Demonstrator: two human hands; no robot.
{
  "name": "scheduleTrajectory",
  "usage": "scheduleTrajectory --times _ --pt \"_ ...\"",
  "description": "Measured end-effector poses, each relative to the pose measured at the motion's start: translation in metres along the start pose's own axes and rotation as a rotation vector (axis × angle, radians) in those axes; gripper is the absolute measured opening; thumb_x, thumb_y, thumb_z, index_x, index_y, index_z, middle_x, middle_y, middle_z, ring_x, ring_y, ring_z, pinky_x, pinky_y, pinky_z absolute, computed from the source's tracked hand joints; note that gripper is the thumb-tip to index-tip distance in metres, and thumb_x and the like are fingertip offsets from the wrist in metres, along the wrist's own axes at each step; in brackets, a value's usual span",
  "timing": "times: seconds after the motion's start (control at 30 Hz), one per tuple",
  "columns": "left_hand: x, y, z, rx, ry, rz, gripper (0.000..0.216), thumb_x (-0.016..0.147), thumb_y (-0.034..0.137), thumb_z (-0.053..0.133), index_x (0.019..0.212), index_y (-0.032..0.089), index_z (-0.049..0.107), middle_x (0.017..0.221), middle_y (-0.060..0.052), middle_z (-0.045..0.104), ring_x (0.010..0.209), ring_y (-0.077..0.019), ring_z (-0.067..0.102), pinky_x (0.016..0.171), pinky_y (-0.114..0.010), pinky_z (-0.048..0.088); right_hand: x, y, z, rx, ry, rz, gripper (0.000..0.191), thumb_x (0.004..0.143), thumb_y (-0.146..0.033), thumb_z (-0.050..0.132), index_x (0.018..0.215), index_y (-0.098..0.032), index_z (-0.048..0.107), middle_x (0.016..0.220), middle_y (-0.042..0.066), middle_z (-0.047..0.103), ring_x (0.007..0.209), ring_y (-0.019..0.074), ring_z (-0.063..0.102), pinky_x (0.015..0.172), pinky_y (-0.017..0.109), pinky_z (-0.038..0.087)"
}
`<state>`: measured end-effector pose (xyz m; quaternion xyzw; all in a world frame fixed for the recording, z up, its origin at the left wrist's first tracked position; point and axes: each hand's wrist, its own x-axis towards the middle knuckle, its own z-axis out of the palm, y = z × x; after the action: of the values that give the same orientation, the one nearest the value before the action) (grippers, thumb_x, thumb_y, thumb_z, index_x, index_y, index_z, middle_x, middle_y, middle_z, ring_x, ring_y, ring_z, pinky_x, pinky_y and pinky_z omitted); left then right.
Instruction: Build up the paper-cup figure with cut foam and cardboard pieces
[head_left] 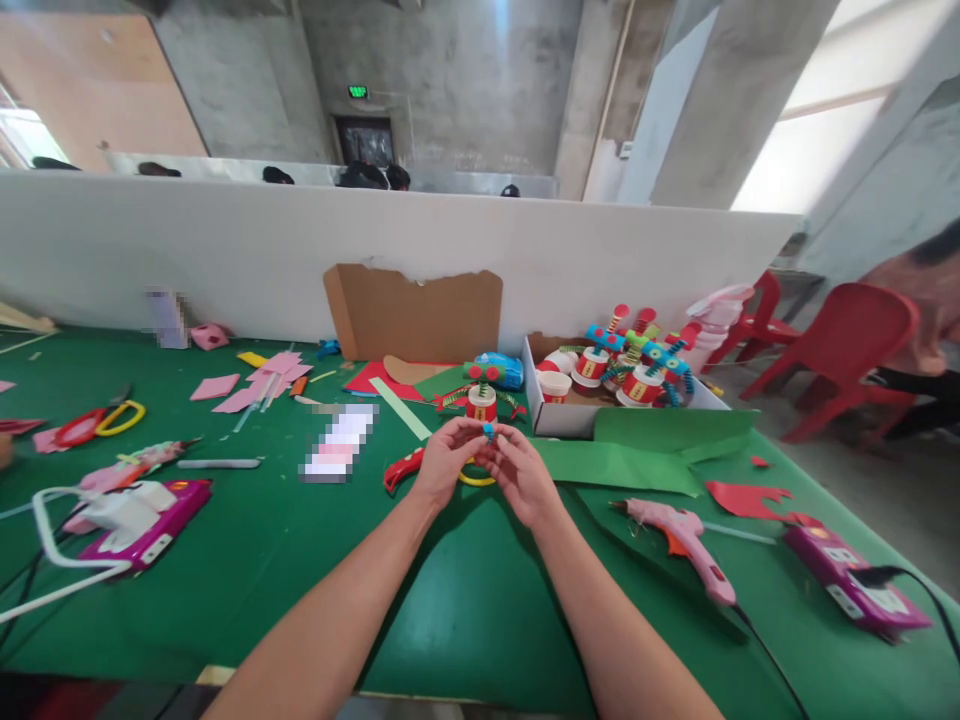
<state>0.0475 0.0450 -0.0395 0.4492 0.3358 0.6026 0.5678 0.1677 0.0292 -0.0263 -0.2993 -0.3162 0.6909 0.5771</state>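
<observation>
Small blue piece [488, 431]: pinched between both hands, just above the green table [450, 610]; the clock is centred on it, 12 pointing away from the person.
Scissors [101, 425]: at 9 o'clock, far out, one loop red and the other yellow.
Left power strip [161, 528]: between 8 and 9 o'clock, purple, with white plugs in it.
Glue stick [219, 463]: near 9 o'clock, lying flat.
Pink paper [262, 385]: between 9 and 10 o'clock, in a loose heap.
Red handle [403, 468]: near 8 o'clock, just beside the left hand.
Cardboard [424, 315]: at 11 o'clock, upright by the white partition [277, 240].
Left hand [444, 462]: thumb and fingertip closed on the piece.
Cup figure [481, 403]: at 12 o'clock, upright just beyond the fingertips — a red cup under a green head with red discs.
Right hand [523, 472]: fingertips gripping the piece too, the other fingers curled below.
Box [568, 422]: between 2 and 3 o'clock, holding more figures [641, 362].
Green paper [622, 466]: between 3 and 4 o'clock.
Glue gun [691, 548]: at 4 o'clock — pink, on its side.
Right power strip [844, 575]: near 4 o'clock, farther out.
</observation>
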Motion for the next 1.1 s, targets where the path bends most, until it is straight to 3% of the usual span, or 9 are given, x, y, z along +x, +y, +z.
scheduleTrajectory --times 0.2,0.4,0.8,1.1 --pt "-0.0028 0.0002 0.0024 0.02 -0.017 -0.013 0.023 0.064 0.026 0.076 0.082 0.017 0.065 0.082 -0.001 0.069 0.076 -0.0126 0.062 0.072 -0.024 0.047 -0.0033 0.0014 -0.0095 0.028 -0.043 -0.012 0.028 0.067 -0.034 0.079 0.086 -0.021 0.062 0.081 0.001 0.07 0.072 0.0128 0.066 0.068 0.024 0.054" --pt "-0.002 0.0039 0.0029 -0.011 -0.033 -0.009 0.021 0.063 0.024 0.076 0.08 0.016 0.066 0.107 -0.006 0.067 0.095 -0.0183 0.062 0.084 -0.03 0.047 -0.001 0.0071 -0.0095 0.091 -0.043 0.041 0.027 0.066 -0.03 0.081 0.082 -0.02 0.062 0.078 -0.001 0.069 0.071 0.0109 0.067 0.069 0.022 0.055" --pt "-0.0027 -0.0012 0.0022 -0.066 -0.065 -0.051 0.019 0.065 0.022 0.075 0.08 0.016 0.065 0.112 -0.006 0.065 0.106 -0.0203 0.058 0.092 -0.033 0.043 -0.0056 0.006 -0.0034 0.162 -0.068 0.095 0.027 0.065 -0.031 0.082 0.082 -0.021 0.063 0.081 -0.003 0.069 0.075 0.0103 0.065 0.076 0.024 0.053" --pt "-0.0043 0.0006 0.0032 -0.096 -0.074 -0.094 0.023 0.062 0.024 0.079 0.078 0.016 0.065 0.108 -0.005 0.067 0.095 -0.0176 0.061 0.083 -0.03 0.046 -0.0046 0.0069 -0.0052 0.189 -0.039 0.087 0.023 0.066 -0.028 0.081 0.08 -0.021 0.064 0.076 -0.004 0.066 0.068 0.0076 0.061 0.068 0.019 0.052"
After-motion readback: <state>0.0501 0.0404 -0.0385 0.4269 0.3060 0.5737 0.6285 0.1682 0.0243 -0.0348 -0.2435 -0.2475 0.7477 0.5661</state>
